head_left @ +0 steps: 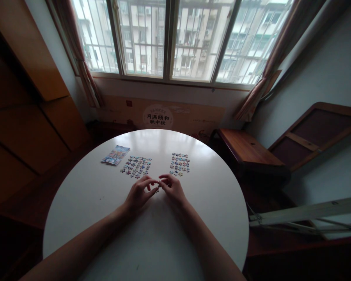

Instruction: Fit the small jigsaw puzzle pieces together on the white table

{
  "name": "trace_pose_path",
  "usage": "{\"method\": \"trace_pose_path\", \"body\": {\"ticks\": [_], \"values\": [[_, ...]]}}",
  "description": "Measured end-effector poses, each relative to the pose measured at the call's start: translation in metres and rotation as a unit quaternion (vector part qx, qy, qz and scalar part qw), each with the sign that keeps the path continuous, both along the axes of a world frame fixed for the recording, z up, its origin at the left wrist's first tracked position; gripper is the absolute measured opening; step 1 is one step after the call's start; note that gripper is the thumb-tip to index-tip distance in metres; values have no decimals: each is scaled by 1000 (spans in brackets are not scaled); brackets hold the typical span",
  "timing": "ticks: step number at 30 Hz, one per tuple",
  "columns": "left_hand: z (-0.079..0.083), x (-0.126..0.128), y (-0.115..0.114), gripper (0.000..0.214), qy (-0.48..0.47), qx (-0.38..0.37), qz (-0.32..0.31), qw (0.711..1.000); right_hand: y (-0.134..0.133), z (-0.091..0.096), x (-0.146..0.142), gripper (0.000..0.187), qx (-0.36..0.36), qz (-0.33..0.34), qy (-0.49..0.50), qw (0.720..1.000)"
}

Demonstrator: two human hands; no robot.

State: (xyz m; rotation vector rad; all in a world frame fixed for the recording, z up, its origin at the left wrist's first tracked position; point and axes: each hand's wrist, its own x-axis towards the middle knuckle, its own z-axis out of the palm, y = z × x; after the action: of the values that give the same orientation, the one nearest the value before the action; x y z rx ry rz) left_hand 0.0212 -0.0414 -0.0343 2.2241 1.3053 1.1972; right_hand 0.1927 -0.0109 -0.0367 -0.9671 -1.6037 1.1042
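Note:
Over the middle of the white table, my left hand [139, 193] and my right hand [173, 189] meet almost fingertip to fingertip. Small jigsaw puzzle pieces [157, 190] show between them, with the thumb and forefinger of each hand pinched on them. How many pieces are there, and whether they are joined, is hard to make out. Just beyond my left hand lies a group of loose puzzle pieces [136, 166], spread in rough rows. A second group of puzzle pieces [180, 164] sits past my right hand.
A colourful printed sheet or packet [116, 155] lies left of the pieces on the round white table [84, 218]. Right of the table stands a low wooden bench [248, 146]. Behind are a long printed box [114, 107] and a barred window; wooden cabinets [58, 121] stand left.

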Motion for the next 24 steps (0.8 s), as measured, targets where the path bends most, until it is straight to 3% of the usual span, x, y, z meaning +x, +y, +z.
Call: {"method": "trace_pose_path", "body": {"ticks": [8, 15, 24], "values": [[4, 1, -2, 14, -5, -21, 7, 1000, -1, 3, 0, 22, 5, 8, -19, 1000], [0, -1, 3, 14, -15, -16, 53, 998, -1, 3, -1, 24, 7, 10, -17, 1000], [0, 1, 2, 23, -46, -51, 39, 997, 0, 3, -1, 15, 20, -16, -48, 999]]}}
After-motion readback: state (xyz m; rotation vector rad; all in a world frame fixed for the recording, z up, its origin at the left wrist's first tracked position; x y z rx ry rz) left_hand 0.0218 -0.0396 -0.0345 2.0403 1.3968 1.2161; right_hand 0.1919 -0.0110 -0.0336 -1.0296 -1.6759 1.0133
